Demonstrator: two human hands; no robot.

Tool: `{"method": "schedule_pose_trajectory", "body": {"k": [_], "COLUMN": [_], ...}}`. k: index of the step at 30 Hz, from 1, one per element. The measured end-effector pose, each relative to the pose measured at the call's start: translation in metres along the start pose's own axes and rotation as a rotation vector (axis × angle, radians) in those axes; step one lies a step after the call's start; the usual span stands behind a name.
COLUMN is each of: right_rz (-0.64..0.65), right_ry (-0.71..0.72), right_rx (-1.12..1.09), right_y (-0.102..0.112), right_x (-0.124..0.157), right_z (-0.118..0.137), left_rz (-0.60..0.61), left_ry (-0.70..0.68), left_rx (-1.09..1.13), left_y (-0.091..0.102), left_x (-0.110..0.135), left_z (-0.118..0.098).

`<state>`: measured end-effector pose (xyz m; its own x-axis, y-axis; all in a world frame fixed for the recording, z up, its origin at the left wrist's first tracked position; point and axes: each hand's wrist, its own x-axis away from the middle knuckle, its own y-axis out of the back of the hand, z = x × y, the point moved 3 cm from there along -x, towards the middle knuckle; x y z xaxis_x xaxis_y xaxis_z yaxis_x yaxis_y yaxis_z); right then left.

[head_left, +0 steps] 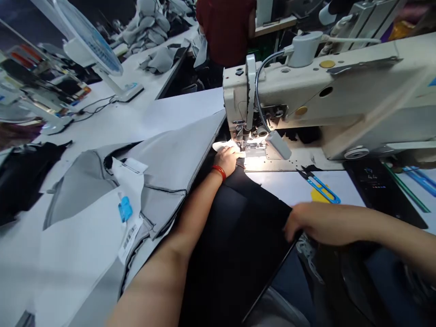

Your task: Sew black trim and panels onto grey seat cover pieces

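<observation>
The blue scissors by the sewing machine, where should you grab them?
Best by the rounded end of the blue handle, coming from the near right side. The scissors lie with that end toward the person and the dark, pointed blades aimed away to the left. The right hand is closer, so it could likely reach the handle without crossing the tips.

Fabric panel (218,254) plain blk; fabric piece (170,154) lt grey w/ dk seam lines. Sewing m/c (306,97) cream w/ yellow plug (327,64). Thread snips (325,186) blue w/ dk blades. Phone (384,197) blk, pale digits. Bracelet (220,172) red; co-worker's top (226,32) dk red; fan (91,36) white & blue; tabletop (136,116) white.
</observation>
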<state>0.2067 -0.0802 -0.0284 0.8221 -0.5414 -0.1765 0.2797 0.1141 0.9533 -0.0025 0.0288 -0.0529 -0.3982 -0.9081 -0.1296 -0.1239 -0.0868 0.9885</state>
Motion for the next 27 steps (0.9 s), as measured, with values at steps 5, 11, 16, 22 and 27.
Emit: {"method": "schedule_pose_trajectory", "body": {"k": [5,11,16,22,27], "right_rz": [0.126,0.22,0.211,0.15,0.082], "right_ry": [-0.548,-0.646,-0.63,-0.62,-0.634], "right_rx": [0.174,0.037,0.029,0.049,0.059], "right_y": [-0.006,-0.042,-0.039,-0.045,-0.044], "right_x": [-0.087,-0.117,-0.113,-0.122,-0.125], "right_z": [0.017,0.021,0.005,-0.007,-0.016], "left_rz": [-0.042,0.052,0.029,0.04,0.103], "left_ry": [-0.01,-0.192,-0.326,-0.315,-0.297], "left_rx": [0.023,-0.065,-0.179,-0.183,-0.268], "left_y": [0.0,0.006,0.003,0.003,0.004], "left_x": [-0.009,-0.011,-0.015,-0.025,-0.023], "left_z": [0.007,0.014,0.012,0.019,0.007]}}
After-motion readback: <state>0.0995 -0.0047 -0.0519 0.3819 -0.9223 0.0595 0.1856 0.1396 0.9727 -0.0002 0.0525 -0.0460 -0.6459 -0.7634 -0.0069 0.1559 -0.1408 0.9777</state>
